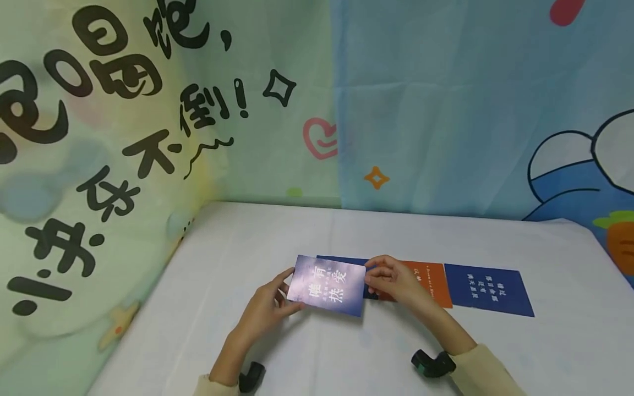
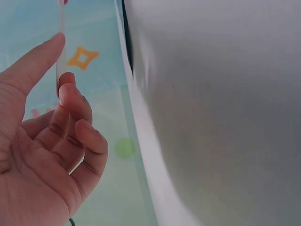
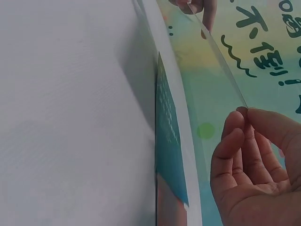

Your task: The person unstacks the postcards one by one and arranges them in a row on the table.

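A purple card (image 1: 327, 286) with white characters is held above the table between both hands, its face toward the head camera. My left hand (image 1: 267, 305) pinches its left edge between thumb and fingers. At the upper right corner my right hand (image 1: 393, 279) pinches it in the same way. Seen edge-on, the card (image 3: 221, 61) is a thin, slightly bent strip in the right wrist view. Behind the right hand lie an orange card (image 1: 428, 280) and a blue card (image 1: 490, 290), side by side. Another dark blue card (image 1: 342, 259) is mostly hidden behind the purple one.
A white cloth covers the table (image 1: 198, 308). Printed curtains (image 1: 426, 99) with large black characters stand behind it and on the left. Each wrist wears a black camera, one of them the right wrist camera (image 1: 432, 364).
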{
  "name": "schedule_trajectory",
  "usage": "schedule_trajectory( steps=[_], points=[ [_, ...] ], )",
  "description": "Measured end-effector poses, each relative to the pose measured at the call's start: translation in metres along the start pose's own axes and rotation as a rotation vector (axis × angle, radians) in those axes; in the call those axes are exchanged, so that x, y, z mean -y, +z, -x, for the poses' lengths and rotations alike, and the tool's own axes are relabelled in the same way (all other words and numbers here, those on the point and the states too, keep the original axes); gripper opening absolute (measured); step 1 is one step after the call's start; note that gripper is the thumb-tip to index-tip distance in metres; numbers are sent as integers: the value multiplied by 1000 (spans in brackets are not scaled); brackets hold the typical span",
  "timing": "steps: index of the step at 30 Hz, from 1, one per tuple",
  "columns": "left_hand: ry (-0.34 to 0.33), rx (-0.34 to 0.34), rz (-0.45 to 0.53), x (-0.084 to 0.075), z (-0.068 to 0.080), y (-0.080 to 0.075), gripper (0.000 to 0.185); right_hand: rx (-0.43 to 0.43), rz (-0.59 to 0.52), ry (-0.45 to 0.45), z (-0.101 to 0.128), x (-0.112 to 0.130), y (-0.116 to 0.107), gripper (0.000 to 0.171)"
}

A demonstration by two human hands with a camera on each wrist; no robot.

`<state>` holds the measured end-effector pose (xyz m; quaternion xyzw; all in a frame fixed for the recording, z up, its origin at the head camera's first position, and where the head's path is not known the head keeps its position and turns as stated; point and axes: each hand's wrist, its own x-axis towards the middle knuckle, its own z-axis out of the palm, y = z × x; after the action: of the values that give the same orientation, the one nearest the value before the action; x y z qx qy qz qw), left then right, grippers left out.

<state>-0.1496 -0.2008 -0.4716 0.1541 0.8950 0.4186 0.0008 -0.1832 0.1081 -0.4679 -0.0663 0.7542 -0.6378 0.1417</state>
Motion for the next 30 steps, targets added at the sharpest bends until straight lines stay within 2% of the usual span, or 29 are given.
schedule_trajectory(
  steps=[3, 12, 21, 24, 30],
  points=[
    [-15, -17, 6, 1, -1, -4, 73, 4, 2, -24, -8, 2, 3, 38],
    [-25, -61, 16, 7, -2, -15, 73, 0, 22, -10, -25, 4, 15, 36],
    [-87, -30, 7, 20, -3, -17, 75, -2, 57, -6, -44, 11, 26, 30],
    [-115, -33, 40, 25, -2, -19, 75, 12, 60, -2, -49, 15, 31, 31],
    [-100, -56, 152, 36, -3, -20, 74, -5, 79, -3, -55, 15, 36, 31]
  ],
)
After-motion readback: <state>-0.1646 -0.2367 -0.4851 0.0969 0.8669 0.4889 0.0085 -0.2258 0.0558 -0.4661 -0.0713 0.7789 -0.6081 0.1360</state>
